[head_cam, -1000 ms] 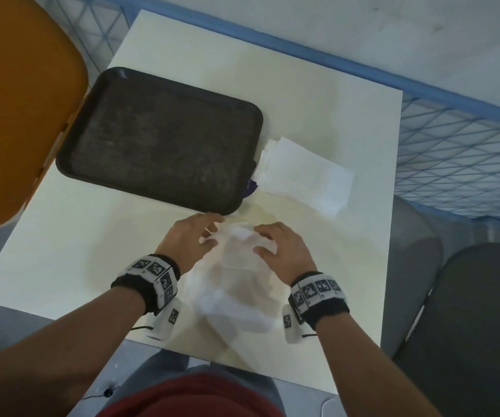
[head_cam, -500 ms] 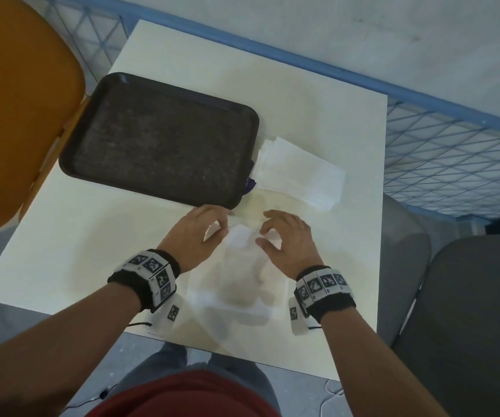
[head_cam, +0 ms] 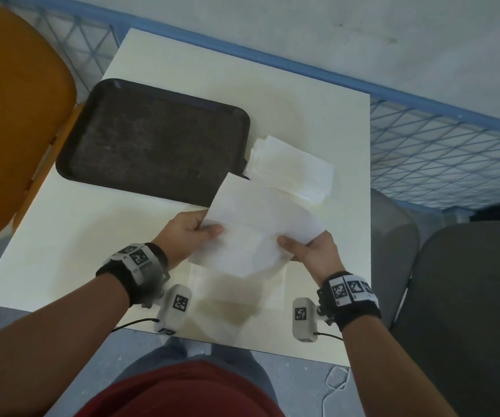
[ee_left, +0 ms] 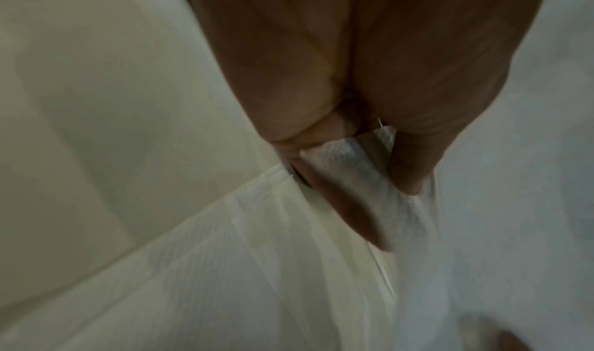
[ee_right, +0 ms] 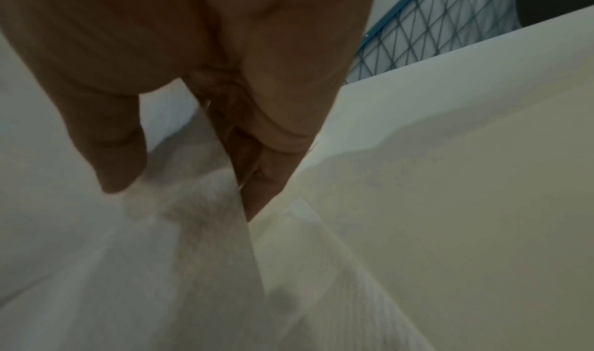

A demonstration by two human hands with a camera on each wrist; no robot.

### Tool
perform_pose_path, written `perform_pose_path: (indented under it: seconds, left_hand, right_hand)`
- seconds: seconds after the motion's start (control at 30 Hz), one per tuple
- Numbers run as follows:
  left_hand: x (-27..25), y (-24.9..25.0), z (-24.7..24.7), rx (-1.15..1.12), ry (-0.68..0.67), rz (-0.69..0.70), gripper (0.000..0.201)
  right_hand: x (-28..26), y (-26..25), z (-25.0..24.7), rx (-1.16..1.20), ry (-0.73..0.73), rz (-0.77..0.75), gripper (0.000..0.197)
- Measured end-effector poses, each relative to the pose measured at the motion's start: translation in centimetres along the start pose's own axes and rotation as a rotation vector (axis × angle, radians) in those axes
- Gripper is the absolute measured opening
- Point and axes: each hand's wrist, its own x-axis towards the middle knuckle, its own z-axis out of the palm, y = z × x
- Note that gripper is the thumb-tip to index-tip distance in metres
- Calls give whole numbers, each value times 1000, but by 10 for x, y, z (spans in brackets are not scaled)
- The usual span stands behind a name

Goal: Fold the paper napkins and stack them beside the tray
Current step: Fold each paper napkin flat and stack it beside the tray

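A white paper napkin (head_cam: 254,224) is lifted off the cream table (head_cam: 92,224), held between both hands. My left hand (head_cam: 203,228) pinches its left edge, thumb on top; in the left wrist view the napkin (ee_left: 347,163) runs between thumb and fingers. My right hand (head_cam: 300,243) pinches the right edge, also shown in the right wrist view with the napkin (ee_right: 205,229) hanging below. More unfolded napkins (head_cam: 239,293) lie flat under the hands. A stack of folded napkins (head_cam: 294,167) sits just right of the dark tray (head_cam: 152,139).
An orange chair (head_cam: 14,115) stands left of the table. Grey chairs (head_cam: 468,296) are on the right. A blue wire fence (head_cam: 441,149) runs behind the table along the grey wall.
Both hands were flat on the napkin pile near the table's front. They have now pinched one napkin by its sides and raised it off the pile.
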Motion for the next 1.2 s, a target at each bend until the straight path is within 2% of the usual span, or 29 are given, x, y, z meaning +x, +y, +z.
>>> perform_pose_path:
  seconds: [0.13,0.23,0.33,0.37,0.47,0.53,0.6,0.63,0.73,0.8,0.87,0.93,0.97,1.07,1.13,1.2]
  left_hand:
    - [-5,12,5,-172,-114,1,34]
    - [-6,20,7,-196,-127,-5,29]
    - [-6,25,7,-189,-96,-12,24]
    - [-7,26,7,-189,-86,-9,24]
    - [-7,26,6,-225,-75,19,37]
    - [-8,22,5,-238,-78,23,41]
    - [-9,16,5,-264,-85,6,45]
    - [-10,13,3,-266,-82,-11,45]
    - [-11,2,-2,-131,-49,-43,41]
    - [-8,-14,-7,123,-21,-11,41]
    - [-6,-31,-10,473,-20,68,40]
    - [-4,-44,-3,785,-50,169,48]
    - [-3,-50,3,918,-87,221,54]
    - [-1,-67,27,1260,-228,334,63]
    - [1,-80,37,1345,-258,319,64]
    - [2,-89,42,1371,-229,301,64]
  right_hand:
    - [-13,-3,-6,63,12,-103,30]
    - [-22,-6,-10,39,37,-126,18]
    - [-30,-7,-12,78,21,-238,16]
    - [-31,-6,-14,178,17,-237,21]
    - [-39,-6,-14,606,-27,-74,26]
    - [-44,-4,-11,635,-17,-18,28]
    - [-48,0,-5,418,44,-64,11]
    - [-49,4,-2,300,80,-91,8]
    - [-46,17,5,125,156,-82,26]
    - [-41,25,9,60,180,-54,28]
    - [-33,36,16,-65,169,-22,29]
    - [-24,46,26,-227,158,-19,28]
    - [-21,51,30,-329,161,-40,28]
    - [-20,62,47,-690,163,-191,48]
    - [-26,61,66,-906,61,-271,57]
    - [-36,60,89,-1070,-136,-254,62]
